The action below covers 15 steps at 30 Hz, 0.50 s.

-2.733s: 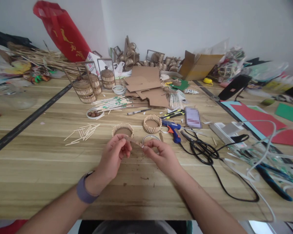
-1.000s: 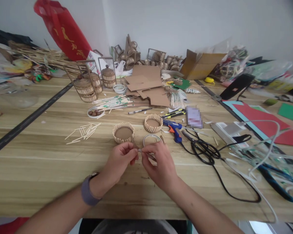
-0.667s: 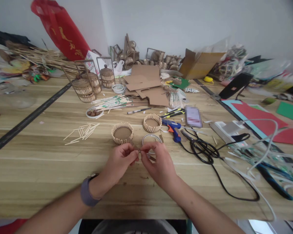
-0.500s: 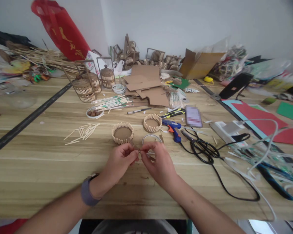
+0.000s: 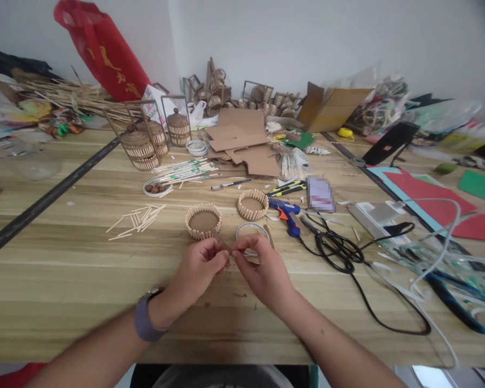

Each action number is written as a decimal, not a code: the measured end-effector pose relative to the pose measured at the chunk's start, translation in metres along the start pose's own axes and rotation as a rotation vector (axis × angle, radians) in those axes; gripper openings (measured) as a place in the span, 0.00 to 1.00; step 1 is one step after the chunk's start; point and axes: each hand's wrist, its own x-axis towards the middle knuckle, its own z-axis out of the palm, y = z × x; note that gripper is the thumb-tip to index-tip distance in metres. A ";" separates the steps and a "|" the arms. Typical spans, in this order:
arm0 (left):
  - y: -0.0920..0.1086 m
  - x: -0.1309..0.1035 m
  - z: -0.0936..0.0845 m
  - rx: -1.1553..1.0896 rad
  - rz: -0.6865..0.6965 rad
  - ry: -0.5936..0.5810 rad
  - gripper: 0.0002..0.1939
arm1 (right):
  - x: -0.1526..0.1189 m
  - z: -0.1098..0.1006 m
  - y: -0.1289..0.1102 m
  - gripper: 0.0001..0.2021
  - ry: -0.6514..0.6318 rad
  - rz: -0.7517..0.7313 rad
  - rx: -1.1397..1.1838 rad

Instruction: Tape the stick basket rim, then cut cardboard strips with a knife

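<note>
My left hand (image 5: pixel 198 269) and my right hand (image 5: pixel 264 269) meet fingertip to fingertip above the table's front middle. Both are pinched on a thin brown strip (image 5: pixel 221 241), mostly covered by the fingers; its material is hard to make out. Just beyond the left hand stands a round cardboard tray (image 5: pixel 203 221) ringed with short wooden sticks. A similar, smaller stick-ringed tray (image 5: pixel 253 205) sits farther back to the right. Behind the right hand lies a white ring (image 5: pixel 252 225), partly hidden by the fingers.
Loose short sticks (image 5: pixel 139 220) lie at left, near a dish of brown balls (image 5: pixel 157 188). A blue glue gun (image 5: pixel 288 214), black scissors (image 5: pixel 331 245) and cables lie to the right. Cardboard sheets (image 5: pixel 242 134) and finished stick-sided baskets (image 5: pixel 139 148) stand farther back.
Both hands keep their pinch in nearly the same place. A little more of the brown strip shows above the left fingertips.
</note>
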 end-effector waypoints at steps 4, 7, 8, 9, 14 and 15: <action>0.003 -0.001 0.000 -0.005 0.015 -0.017 0.10 | 0.002 -0.001 0.000 0.02 -0.014 0.028 0.064; 0.005 -0.001 0.001 0.000 0.013 -0.020 0.11 | 0.004 0.000 0.000 0.03 -0.012 0.055 0.100; 0.005 -0.001 0.001 0.005 0.008 -0.019 0.11 | 0.004 0.000 -0.001 0.03 -0.006 0.061 0.105; 0.005 -0.001 0.001 0.009 0.002 -0.015 0.12 | 0.003 0.000 -0.001 0.03 0.001 0.066 0.105; 0.002 0.000 0.002 0.006 -0.013 0.011 0.12 | 0.001 0.000 -0.003 0.03 0.001 0.086 0.094; 0.001 0.000 0.002 0.008 -0.014 0.010 0.12 | 0.001 -0.001 -0.003 0.03 0.005 0.086 0.085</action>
